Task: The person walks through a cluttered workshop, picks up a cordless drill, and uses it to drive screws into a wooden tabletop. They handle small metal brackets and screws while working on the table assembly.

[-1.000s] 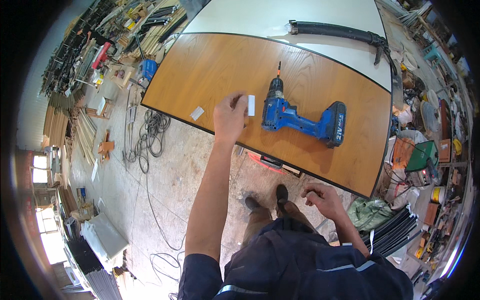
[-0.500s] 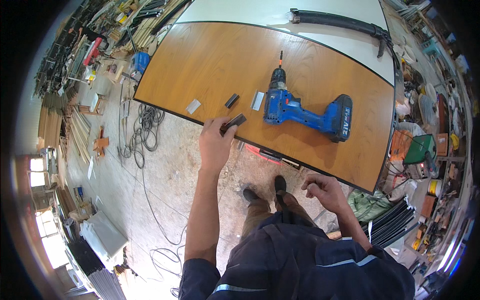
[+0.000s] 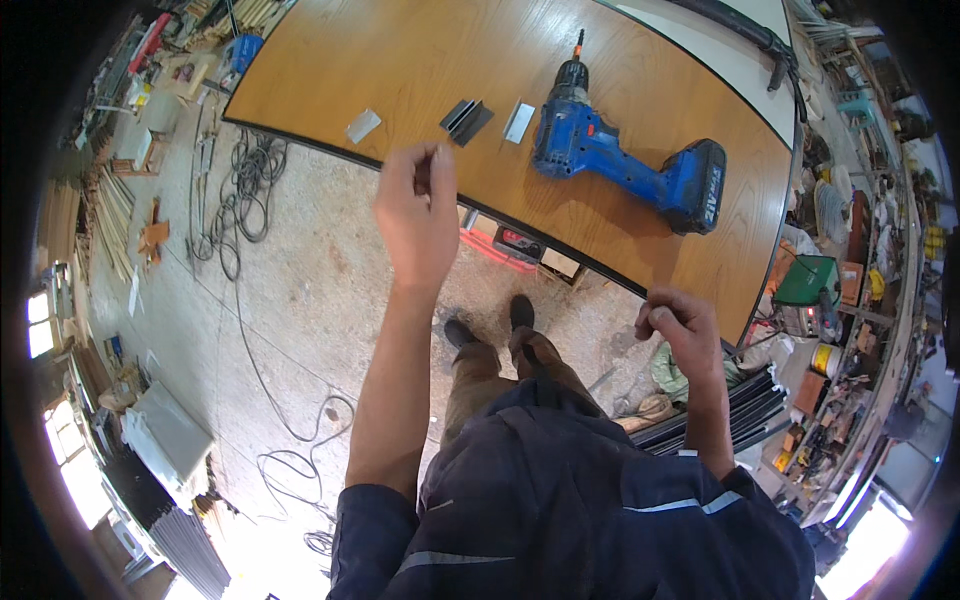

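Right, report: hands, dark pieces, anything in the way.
Left hand near dark pieces, apparently empty. Right hand loosely curled by the tabletop. Dark pieces together on it. Blue drill to their right, apparently not in the way.

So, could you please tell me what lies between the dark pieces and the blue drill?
A small pale strip lies between the dark pieces and the blue drill, as the head view shows.

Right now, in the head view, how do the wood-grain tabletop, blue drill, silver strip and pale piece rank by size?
Largest to smallest:
1. wood-grain tabletop
2. blue drill
3. silver strip and pale piece: too alike to rank
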### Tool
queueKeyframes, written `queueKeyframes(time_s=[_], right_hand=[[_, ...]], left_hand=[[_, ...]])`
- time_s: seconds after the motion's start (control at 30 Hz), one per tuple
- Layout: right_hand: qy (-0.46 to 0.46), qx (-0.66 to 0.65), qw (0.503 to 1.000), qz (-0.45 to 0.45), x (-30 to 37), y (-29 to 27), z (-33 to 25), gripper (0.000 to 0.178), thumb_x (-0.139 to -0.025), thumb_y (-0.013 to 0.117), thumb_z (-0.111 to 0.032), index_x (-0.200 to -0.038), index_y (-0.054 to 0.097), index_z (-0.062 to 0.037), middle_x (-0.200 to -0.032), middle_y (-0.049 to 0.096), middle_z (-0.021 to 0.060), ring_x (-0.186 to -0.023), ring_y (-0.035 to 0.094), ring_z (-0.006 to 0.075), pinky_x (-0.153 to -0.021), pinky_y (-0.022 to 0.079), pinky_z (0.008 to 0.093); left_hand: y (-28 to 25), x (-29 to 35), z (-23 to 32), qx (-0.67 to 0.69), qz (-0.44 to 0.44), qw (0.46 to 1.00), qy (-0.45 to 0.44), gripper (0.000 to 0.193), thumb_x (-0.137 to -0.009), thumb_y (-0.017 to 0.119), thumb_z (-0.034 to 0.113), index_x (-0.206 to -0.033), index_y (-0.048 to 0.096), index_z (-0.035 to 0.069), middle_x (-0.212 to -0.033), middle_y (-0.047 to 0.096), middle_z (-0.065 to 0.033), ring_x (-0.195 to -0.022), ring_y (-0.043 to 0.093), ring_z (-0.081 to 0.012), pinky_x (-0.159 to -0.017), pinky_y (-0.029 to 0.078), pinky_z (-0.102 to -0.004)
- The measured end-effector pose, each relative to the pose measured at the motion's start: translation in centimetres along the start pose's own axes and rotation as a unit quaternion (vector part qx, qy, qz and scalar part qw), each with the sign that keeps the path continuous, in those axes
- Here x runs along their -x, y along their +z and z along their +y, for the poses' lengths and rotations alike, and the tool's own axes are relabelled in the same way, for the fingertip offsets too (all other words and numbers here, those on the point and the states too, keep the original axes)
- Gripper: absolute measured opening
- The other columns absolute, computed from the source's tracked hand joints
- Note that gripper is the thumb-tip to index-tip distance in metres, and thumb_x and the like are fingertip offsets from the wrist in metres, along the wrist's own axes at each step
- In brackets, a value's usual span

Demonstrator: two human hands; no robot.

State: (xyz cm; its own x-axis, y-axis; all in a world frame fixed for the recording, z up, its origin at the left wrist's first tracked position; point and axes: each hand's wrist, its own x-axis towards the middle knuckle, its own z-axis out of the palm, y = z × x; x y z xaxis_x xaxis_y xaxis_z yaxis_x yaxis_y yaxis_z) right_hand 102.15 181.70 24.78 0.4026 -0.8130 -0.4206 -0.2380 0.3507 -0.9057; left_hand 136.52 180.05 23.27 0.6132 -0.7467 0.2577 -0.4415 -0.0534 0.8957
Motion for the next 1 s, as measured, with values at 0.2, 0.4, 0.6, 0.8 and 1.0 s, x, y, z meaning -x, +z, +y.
queueKeyframes(time_s=[0.2,0.4,0.6,0.8,1.0], right_hand=[[0.15,0.071,0.984,-0.056,0.2,2.7,5.7,0.029,-0.095,0.062,-0.007,-0.117,0.065,0.0115,-0.088,0.072,0.0118,-0.077,0.07,0.0165,-0.069,0.056,0.0287],[0.159,0.184,0.97,0.014,-4.8,2.5,19.8,0.027,-0.096,0.064,-0.012,-0.117,0.069,0.0053,-0.09,0.073,0.0095,-0.072,0.07,0.015,-0.06,0.057,0.0304],[0.138,0.311,0.933,0.118,-16.1,-1.2,27.6,0.027,-0.099,0.063,-0.025,-0.105,0.074,-0.0008,-0.082,0.071,0.007,-0.067,0.067,0.0139,-0.056,0.054,0.0312],[0.129,0.231,0.956,0.13,-22.1,-3.0,27.8,0.026,-0.098,0.064,-0.025,-0.104,0.073,-0.001,-0.079,0.068,0.0063,-0.066,0.065,0.0137,-0.057,0.053,0.0298],[0.21,0.236,0.947,0.053,-12.3,-0.6,30.8,0.028,-0.098,0.062,-0.026,-0.108,0.073,-0.0023,-0.077,0.071,0.0092,-0.065,0.067,0.0132,-0.058,0.056,0.0302]], left_hand=[[-3.0,15.3,-9.9,-0.048,-0.133,0.979,-0.149,0.025,-0.099,0.066,0.021,-0.105,0.067,-0.003,-0.085,0.069,-0.0217,-0.078,0.069,-0.0348,-0.071,0.053,-0.0421],[-7.5,33.8,-20.5,-0.047,-0.344,0.887,-0.304,0.027,-0.097,0.064,0.027,-0.101,0.068,0.001,-0.096,0.071,-0.0223,-0.092,0.069,-0.0421,-0.079,0.053,-0.0474],[-10.7,38.2,-21.7,-0.117,-0.348,0.839,-0.401,0.025,-0.096,0.064,0.027,-0.103,0.071,0.004,-0.098,0.073,-0.0202,-0.093,0.07,-0.0396,-0.082,0.055,-0.0469],[-7.3,36.4,-22.5,-0.046,-0.345,0.857,-0.38,0.023,-0.097,0.065,0.024,-0.1,0.071,0.002,-0.091,0.072,-0.0196,-0.086,0.072,-0.0363,-0.077,0.057,-0.0423],[5.9,27.4,-22.3,-0.028,-0.429,0.887,-0.169,0.023,-0.096,0.064,0.025,-0.092,0.071,0.004,-0.087,0.068,-0.0211,-0.085,0.067,-0.0419,-0.075,0.054,-0.0502]])
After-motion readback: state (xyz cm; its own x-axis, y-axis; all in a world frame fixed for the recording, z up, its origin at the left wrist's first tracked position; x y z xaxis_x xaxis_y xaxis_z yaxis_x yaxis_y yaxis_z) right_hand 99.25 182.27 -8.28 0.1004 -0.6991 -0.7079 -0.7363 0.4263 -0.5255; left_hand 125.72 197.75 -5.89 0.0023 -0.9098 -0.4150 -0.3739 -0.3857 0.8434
